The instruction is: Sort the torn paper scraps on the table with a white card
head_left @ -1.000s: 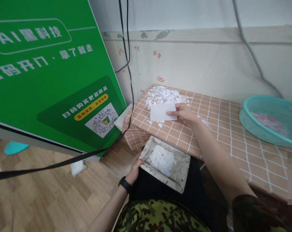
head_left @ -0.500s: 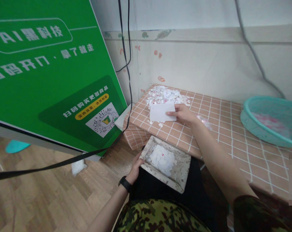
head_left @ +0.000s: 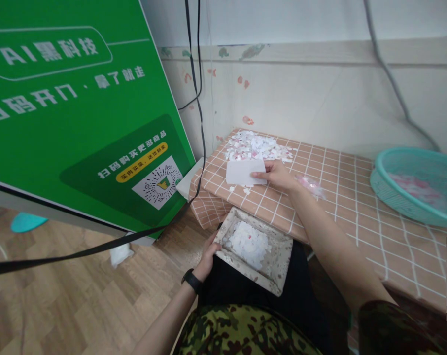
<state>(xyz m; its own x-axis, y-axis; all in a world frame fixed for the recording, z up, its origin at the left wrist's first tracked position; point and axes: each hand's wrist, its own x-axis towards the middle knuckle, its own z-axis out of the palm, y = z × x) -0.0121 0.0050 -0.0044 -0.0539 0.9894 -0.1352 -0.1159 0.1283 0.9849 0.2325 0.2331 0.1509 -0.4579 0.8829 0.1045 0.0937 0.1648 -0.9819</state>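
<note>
My right hand (head_left: 277, 176) grips the right end of a white card (head_left: 241, 172), thumb on the near face. The card stands on edge or tilted over the checked tablecloth, in front of a heap of white and pinkish paper scraps (head_left: 258, 145). A few small scraps (head_left: 247, 190) lie on the cloth on the near side of the card. Below the table edge, my left hand (head_left: 207, 255) is closed on the left rim of a worn, speckled rectangular tray (head_left: 278, 246). White scraps (head_left: 248, 244) with one red bit lie inside it.
On the brown checked table (head_left: 341, 197) are a small clear plastic packet (head_left: 310, 186) and, at the right, a turquoise basket (head_left: 400, 207) with pinkish contents. A green cabinet (head_left: 79, 123) stands at the left. Black straps (head_left: 199, 123) hang beside it.
My right hand and the card have shifted slightly left, showing more of the clear packet. My left hand and the tray stay about where they were.
</note>
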